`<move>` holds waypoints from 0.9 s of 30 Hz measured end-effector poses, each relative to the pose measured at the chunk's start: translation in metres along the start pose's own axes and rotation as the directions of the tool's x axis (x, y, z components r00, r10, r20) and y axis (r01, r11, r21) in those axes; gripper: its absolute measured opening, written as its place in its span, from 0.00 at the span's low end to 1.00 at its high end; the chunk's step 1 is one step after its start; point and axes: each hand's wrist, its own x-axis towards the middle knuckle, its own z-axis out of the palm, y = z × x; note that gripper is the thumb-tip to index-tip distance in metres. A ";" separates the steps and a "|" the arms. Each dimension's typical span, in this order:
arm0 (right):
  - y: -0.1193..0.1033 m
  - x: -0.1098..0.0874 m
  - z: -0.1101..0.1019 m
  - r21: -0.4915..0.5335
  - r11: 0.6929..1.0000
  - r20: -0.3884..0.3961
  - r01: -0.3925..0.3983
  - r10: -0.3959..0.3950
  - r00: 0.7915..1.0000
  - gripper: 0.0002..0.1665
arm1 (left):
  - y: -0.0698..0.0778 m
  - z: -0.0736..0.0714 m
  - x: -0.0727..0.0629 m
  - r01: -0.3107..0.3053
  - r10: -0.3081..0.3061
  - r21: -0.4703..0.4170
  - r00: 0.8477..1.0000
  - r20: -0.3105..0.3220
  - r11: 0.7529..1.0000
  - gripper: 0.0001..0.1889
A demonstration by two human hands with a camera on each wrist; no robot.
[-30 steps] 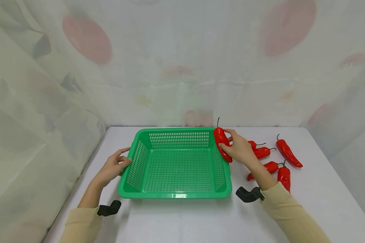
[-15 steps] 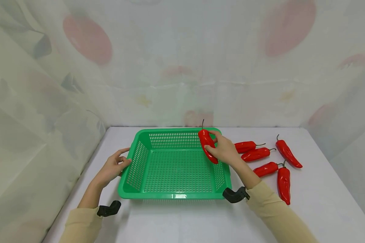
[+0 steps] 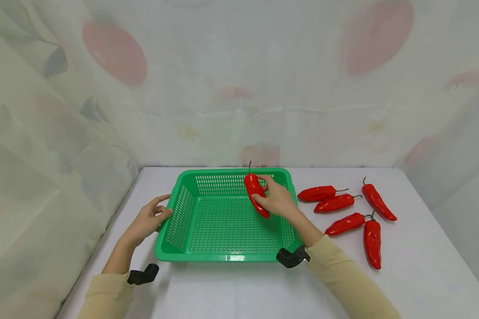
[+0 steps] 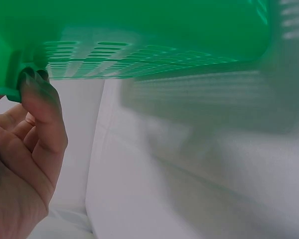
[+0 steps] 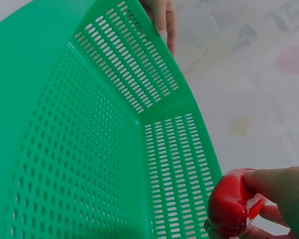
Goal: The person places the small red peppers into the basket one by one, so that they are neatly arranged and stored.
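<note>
A green plastic basket (image 3: 199, 257) with slotted walls and a holed floor stands on the white table. My left hand (image 3: 145, 222) grips its left rim; the left wrist view shows fingertips (image 4: 34, 82) hooked under the rim edge. Over the basket's right half, my right hand (image 3: 279, 200) holds a glossy red chili pepper (image 3: 253, 188) between thumb and fingers, its thin stem pointing up and away. In the right wrist view, that hand's thumb (image 5: 269, 181) lies along the pepper, which overlaps the basket wall there. The basket floor shows bare below.
Several more red chili peppers lie on the table right of the basket, among them one close to its right wall (image 3: 316, 193), one farther right (image 3: 377, 201) and one nearer the front (image 3: 372, 243). Patterned white cloth (image 3: 239, 128) hangs behind and at both sides.
My right hand has carried the chili pepper leftward from the basket's right rim to over its inside. The left hand and basket have stayed put.
</note>
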 end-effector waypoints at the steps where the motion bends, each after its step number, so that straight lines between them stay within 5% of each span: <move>1: -0.001 0.001 0.002 0.000 1.000 0.002 -0.003 0.003 1.000 0.36 | -0.003 0.000 0.001 0.000 0.000 -0.001 1.000 -0.001 1.000 0.31; 8: -0.007 0.004 0.018 0.009 1.000 0.009 -0.005 0.005 1.000 0.35 | -0.008 -0.001 0.004 0.005 -0.005 -0.003 1.000 -0.005 1.000 0.31; 19: -0.021 0.011 0.038 0.021 0.999 0.080 0.024 -0.026 0.996 0.35 | 0.023 0.003 -0.011 -0.006 0.006 -0.006 1.000 0.006 1.000 0.31; 27: -0.031 0.016 0.051 0.035 0.999 0.147 0.000 -0.005 0.989 0.33 | 0.002 0.000 -0.001 0.003 -0.003 -0.009 1.000 0.001 1.000 0.31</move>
